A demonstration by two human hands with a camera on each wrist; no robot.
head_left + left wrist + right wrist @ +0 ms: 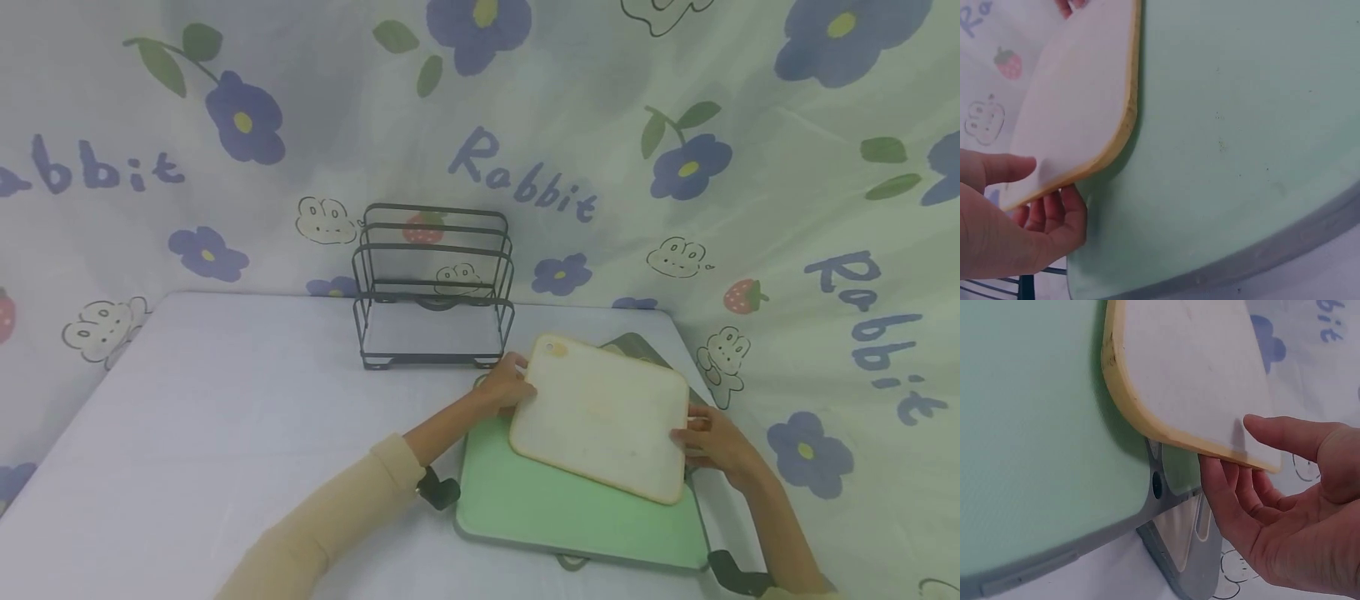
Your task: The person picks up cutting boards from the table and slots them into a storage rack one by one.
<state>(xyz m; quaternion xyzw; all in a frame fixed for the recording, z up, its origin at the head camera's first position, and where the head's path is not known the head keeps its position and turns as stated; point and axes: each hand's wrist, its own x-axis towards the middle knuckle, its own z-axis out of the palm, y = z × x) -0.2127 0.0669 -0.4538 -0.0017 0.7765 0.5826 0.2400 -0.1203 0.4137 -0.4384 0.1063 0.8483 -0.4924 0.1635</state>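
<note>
A white cutting board (600, 417) with a yellow-tan edge is held by both hands above a larger green cutting board (577, 517) with a grey rim. My left hand (507, 385) grips its left edge, thumb on top and fingers curled beneath, as the left wrist view shows. On the opposite edge my right hand (716, 442) pinches the board the same way, its thumb (1285, 432) over the white face. Another grey-edged board (1182, 550) lies partly hidden under the green one.
A black wire rack (433, 287) with several upright dividers stands at the back of the table, left of the boards. The white tabletop (225, 433) stretches to the left. A patterned curtain (360, 125) hangs behind and along the right side.
</note>
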